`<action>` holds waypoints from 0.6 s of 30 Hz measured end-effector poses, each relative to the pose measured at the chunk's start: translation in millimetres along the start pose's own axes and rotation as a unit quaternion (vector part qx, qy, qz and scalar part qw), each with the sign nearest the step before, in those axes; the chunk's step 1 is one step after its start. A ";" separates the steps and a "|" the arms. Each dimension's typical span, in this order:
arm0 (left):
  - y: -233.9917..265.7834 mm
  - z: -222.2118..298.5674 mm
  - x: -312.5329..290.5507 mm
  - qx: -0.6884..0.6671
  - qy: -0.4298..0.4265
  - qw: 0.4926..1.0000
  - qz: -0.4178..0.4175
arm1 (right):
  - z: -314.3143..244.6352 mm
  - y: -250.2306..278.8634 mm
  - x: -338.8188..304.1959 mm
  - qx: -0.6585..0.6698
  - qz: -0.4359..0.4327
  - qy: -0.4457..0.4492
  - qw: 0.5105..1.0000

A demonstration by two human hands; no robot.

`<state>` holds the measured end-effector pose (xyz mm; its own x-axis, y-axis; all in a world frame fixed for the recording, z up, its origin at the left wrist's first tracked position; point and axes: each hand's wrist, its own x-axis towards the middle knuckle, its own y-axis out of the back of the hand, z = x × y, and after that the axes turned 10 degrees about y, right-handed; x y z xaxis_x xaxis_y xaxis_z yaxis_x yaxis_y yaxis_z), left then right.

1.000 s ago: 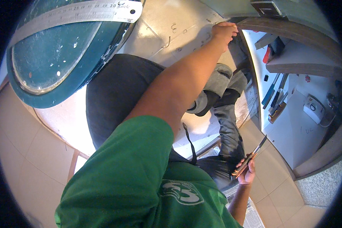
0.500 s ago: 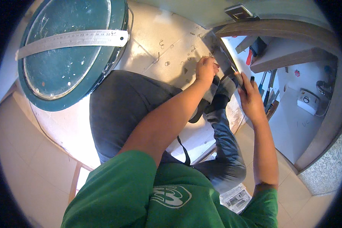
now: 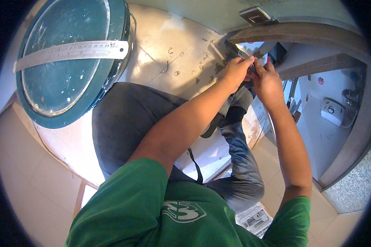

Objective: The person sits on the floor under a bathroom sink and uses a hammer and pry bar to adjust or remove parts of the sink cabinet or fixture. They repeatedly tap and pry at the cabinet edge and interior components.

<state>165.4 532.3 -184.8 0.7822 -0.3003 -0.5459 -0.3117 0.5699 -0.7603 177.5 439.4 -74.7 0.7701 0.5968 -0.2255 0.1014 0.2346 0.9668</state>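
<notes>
In front of my crossed legs, my left hand (image 3: 236,73) and my right hand (image 3: 268,84) meet beside the wooden frame. The left fingers are closed in a pinch, their tips against the right hand's fingers. My right hand is closed too, thumb and forefinger pressed together. Whatever lies between them is mostly hidden; a small greyish flat piece (image 3: 243,54) shows just beyond the fingertips. Under and behind the hands are my feet in dark socks (image 3: 235,113). Small curled scraps (image 3: 201,67) are scattered over the floor to the left of my hands.
A steel ruler (image 3: 72,53) lies across a green round lid (image 3: 66,92) at the left. On the right a brown wooden frame (image 3: 317,66) borders a white surface with a small white box (image 3: 333,111). A wall socket (image 3: 256,16) is at the top, newspaper (image 3: 254,220) below.
My hands have come together, the left moving right and the right moving up. The dark-handled tool seen in my right hand is now mostly hidden or out of sight.
</notes>
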 end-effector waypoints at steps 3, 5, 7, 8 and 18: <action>-3.8 2.6 -0.7 -0.027 0.013 0.999 -0.032 | -2.9 10.3 6.1 -0.016 -0.020 -0.017 1.000; -5.5 2.6 2.1 -0.041 0.014 0.998 -0.043 | -4.7 15.5 8.7 -0.028 -0.034 -0.027 0.999; -7.0 2.5 3.7 -0.049 0.016 0.998 -0.046 | -3.3 18.2 11.7 -0.038 -0.050 -0.025 0.998; -7.3 2.7 4.1 -0.053 0.018 0.997 -0.047 | -2.7 19.1 13.1 -0.043 -0.058 -0.024 0.997; -8.1 2.1 2.4 -0.045 0.005 0.999 -0.018 | 2.9 12.0 14.9 -0.042 -0.049 -0.012 0.998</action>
<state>170.9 528.7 -179.2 0.7885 -0.3278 -0.5204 -0.3311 0.4869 -0.8083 192.0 449.0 -66.1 0.7734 0.5500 -0.3152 0.1248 0.3555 0.9263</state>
